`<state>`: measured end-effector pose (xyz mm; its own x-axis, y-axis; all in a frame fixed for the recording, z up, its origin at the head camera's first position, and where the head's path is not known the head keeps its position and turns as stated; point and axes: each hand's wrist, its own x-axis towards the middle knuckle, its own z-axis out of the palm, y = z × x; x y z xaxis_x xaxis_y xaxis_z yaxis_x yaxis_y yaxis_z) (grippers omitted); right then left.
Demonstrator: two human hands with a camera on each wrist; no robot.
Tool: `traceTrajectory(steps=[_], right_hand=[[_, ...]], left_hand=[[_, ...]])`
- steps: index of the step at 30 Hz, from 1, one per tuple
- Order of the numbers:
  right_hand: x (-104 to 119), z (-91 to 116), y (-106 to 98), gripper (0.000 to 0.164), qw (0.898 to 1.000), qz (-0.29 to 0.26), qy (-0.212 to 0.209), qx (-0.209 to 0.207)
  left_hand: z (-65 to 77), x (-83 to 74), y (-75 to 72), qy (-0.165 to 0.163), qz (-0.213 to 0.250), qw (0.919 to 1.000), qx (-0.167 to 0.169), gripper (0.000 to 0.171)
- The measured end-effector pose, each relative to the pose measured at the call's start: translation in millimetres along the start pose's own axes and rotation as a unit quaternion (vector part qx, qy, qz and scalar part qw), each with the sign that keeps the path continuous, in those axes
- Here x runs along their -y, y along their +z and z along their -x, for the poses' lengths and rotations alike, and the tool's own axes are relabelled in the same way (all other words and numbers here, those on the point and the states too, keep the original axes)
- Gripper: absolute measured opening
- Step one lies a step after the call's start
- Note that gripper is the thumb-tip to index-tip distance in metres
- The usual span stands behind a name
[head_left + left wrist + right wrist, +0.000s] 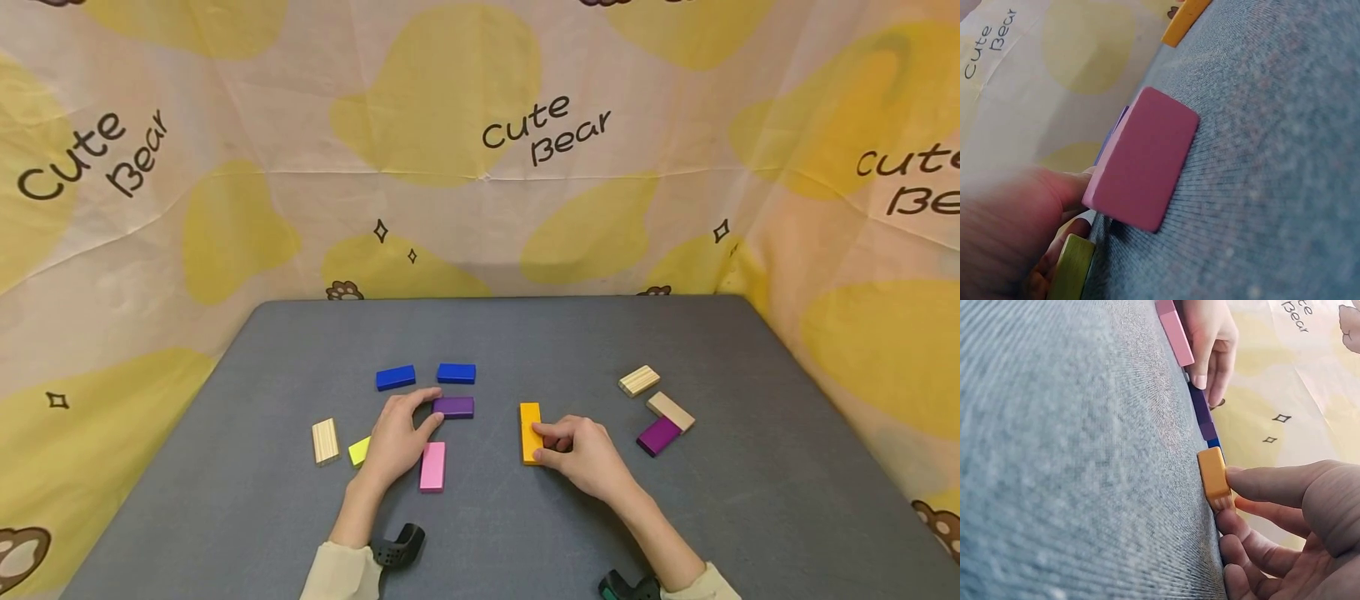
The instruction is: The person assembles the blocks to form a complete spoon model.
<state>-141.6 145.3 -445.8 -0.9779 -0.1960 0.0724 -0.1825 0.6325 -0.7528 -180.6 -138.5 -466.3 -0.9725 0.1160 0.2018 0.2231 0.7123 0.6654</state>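
My left hand (397,437) reaches over the table's left half. Its thumb and index finger pinch the left end of a purple block (457,407) that lies flat. Just below that hand lies a pink block (432,468), large in the left wrist view. A yellow-green block (358,452) is partly hidden behind the hand. With thumb and fingers, my right hand (587,457) grips an orange block (529,415) from its right side. In the right wrist view the orange block (1212,472) is seen end-on, low on the cloth, near the thumb tip.
Two blue blocks (457,373) lie beyond the purple one. A plain wooden block (326,442) sits at the left. To the right are another wooden block (639,381) and a dark magenta block (658,436) touching a third wooden one (671,411). Grey cloth (495,542) covers the table.
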Motion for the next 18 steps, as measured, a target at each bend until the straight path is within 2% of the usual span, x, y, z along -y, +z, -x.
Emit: traceTrajectory(steps=[6, 14, 18], right_hand=[[1.5, -0.3, 0.5, 0.038, 1.0, -0.005, 0.021, 0.0], [1.3, 0.8, -0.8, 0.036, 1.0, -0.014, 0.006, -0.003], [0.6, 0.4, -0.2, 0.036, 1.0, -0.013, 0.012, -0.005]], left_hand=[[0.6, 1.0, 0.1, 0.002, 0.003, 1.0, -0.001, 0.039], [0.7, 2.1, 0.1, 0.012, 0.009, 0.9999, -0.005, 0.038], [1.2, 3.2, 0.3, 0.018, 0.014, 0.9997, -0.006, 0.038]])
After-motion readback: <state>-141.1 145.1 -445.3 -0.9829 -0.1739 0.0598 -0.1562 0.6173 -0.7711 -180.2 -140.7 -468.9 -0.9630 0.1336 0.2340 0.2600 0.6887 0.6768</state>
